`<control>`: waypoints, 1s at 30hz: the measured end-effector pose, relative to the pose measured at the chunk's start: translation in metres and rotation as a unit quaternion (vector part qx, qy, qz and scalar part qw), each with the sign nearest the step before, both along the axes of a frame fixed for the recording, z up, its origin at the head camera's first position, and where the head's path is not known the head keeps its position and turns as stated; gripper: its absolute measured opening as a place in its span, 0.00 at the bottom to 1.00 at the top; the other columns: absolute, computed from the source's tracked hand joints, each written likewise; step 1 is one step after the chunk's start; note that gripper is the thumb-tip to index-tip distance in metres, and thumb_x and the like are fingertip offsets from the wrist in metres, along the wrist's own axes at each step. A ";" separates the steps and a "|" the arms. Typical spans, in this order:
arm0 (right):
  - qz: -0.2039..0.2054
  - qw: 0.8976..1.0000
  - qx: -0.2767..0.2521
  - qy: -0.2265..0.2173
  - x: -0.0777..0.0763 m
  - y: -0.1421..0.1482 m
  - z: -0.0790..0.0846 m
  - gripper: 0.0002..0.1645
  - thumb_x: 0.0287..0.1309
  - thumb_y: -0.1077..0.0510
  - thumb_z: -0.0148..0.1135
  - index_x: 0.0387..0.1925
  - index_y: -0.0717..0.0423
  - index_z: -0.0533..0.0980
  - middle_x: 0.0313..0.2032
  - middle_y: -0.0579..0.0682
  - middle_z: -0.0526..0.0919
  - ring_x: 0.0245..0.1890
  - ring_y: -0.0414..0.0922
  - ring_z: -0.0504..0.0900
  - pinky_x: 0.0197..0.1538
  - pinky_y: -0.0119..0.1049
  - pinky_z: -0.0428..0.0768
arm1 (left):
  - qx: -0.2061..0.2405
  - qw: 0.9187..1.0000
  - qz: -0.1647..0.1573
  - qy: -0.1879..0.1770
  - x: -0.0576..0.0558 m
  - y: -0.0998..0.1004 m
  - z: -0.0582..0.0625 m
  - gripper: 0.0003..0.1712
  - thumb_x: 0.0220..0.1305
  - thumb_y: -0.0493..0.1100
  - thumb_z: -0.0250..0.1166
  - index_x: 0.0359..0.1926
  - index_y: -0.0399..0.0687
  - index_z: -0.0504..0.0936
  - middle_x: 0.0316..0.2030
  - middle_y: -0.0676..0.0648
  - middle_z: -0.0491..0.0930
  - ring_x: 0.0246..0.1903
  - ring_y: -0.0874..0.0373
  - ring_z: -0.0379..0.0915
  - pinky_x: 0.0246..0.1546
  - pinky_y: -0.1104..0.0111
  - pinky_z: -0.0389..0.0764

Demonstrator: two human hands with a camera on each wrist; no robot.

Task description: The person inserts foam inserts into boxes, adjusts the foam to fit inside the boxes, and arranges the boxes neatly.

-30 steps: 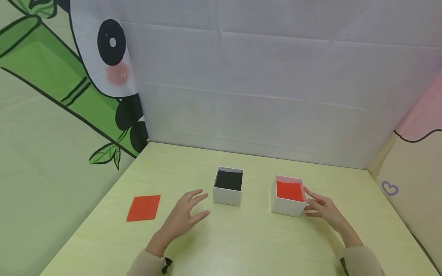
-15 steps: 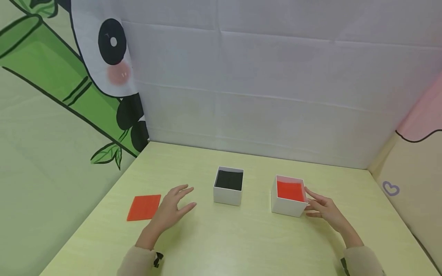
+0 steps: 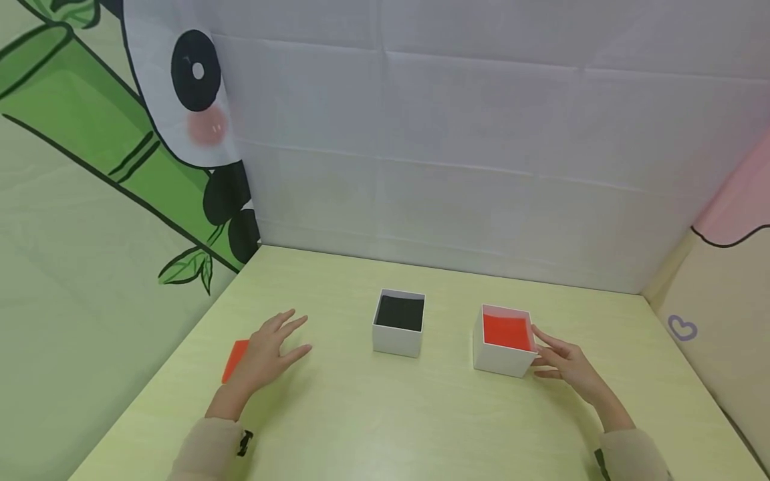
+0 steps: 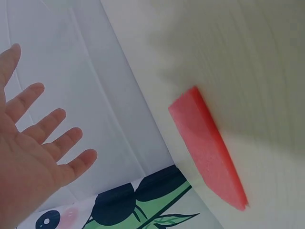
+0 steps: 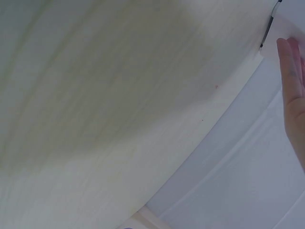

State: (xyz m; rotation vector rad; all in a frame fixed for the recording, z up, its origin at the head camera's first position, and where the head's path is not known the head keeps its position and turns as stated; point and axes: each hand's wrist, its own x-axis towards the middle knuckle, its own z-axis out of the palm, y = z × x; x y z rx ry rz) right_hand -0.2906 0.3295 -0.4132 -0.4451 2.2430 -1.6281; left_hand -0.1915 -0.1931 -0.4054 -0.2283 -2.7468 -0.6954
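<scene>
My left hand [image 3: 261,354] is over the left part of the table with its fingers spread, holding nothing. Under it in the head view, partly hidden, lies a flat red square piece [image 3: 235,358]. The left wrist view shows this red piece [image 4: 206,148] on the table, apart from the spread fingers. On the right, my right hand [image 3: 568,367] rests its extended fingers at the right side of a white open box [image 3: 500,361] with a red filling [image 3: 505,331]. The right wrist view catches only a corner of that box [image 5: 291,16] beside the straight fingers.
A second white open box [image 3: 396,341], with a black filling [image 3: 400,312], stands between the hands. The pale yellow table [image 3: 385,414] meets a white sheet backdrop [image 3: 457,167] behind, and printed cloth [image 3: 108,220] hangs along the left side.
My left hand has moved left, away from the black-filled box, and now covers much of the red square. The right hand and both boxes stay in place.
</scene>
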 end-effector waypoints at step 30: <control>0.021 1.000 -0.009 0.008 -0.004 0.004 0.000 0.32 0.66 0.57 0.45 0.65 0.63 0.47 0.42 0.36 0.77 0.39 0.49 0.79 0.41 0.46 0.76 | -0.089 0.987 0.042 -0.124 0.011 -0.078 -0.028 0.39 0.42 0.46 0.72 0.57 0.42 0.70 0.55 0.27 0.61 0.52 0.30 0.55 0.38 0.38 0.63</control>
